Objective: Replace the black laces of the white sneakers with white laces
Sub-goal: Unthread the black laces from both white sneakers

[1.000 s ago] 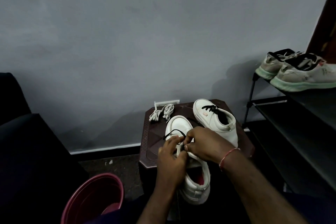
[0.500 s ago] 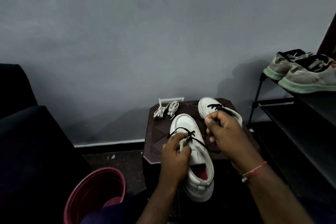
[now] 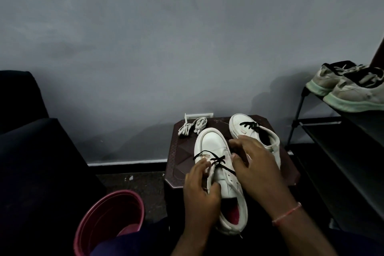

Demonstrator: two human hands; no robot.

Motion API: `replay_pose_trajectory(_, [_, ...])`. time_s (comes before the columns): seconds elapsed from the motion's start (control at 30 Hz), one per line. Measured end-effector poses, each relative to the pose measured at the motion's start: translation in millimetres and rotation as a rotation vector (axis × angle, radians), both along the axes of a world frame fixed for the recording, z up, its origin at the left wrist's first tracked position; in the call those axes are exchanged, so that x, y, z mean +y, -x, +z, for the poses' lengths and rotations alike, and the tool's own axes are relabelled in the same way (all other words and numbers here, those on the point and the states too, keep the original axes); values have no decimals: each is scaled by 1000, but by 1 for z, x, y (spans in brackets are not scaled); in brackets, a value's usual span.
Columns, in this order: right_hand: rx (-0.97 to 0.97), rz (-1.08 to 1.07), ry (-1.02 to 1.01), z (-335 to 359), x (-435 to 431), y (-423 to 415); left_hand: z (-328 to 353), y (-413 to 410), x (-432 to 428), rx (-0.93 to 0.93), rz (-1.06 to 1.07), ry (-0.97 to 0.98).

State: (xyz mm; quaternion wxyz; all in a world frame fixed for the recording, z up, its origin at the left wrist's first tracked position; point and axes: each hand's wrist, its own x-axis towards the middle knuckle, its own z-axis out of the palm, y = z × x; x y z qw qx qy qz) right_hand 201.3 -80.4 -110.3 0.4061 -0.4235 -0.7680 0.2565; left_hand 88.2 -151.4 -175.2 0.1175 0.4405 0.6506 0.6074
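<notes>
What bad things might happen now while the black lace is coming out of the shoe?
1. The near sneaker sticks out past the stool edge, steadied only by the left hand; letting go might drop it.
2. The black lace is still crossed through some eyelets, so a hard tug may snag.
3. The white laces lie near the stool's far corner; a shove could push them off.
</notes>
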Motion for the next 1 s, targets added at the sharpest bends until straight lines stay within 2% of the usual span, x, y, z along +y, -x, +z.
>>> replay_pose_trajectory(0.07, [132,-14,69,2,-22,-7,0,-1,-2,14,31,-30])
replay_pose_trajectory(0.13, [178,2,186,-5,-39,-10,2,-1,-3,33,46,-40])
replay_pose_trajectory(0.3, [-51,36,227,-28,-46,-3,3,6,-7,126,45,-25])
replay_pose_trajectory(0.5, [-261,-132,109,-29,-42,13,6,7,-9,190,17,-3])
replay_pose_trajectory(0.6, [-118,-191,130,-33,-34,9,8,14,-12,170,-11,-17])
replay_pose_trajectory(0.67, [74,-225,197,-34,-25,3,11,24,-10,50,-27,-20])
replay_pose_trajectory(0.73, [162,-233,231,-33,-18,0,12,31,-6,-55,-33,3])
replay_pose_trajectory(0.83, [157,-244,231,-34,-18,-1,13,29,-4,-45,-109,68])
replay_pose_trajectory(1.0, [39,-233,184,-38,-18,4,22,28,0,39,-127,206])
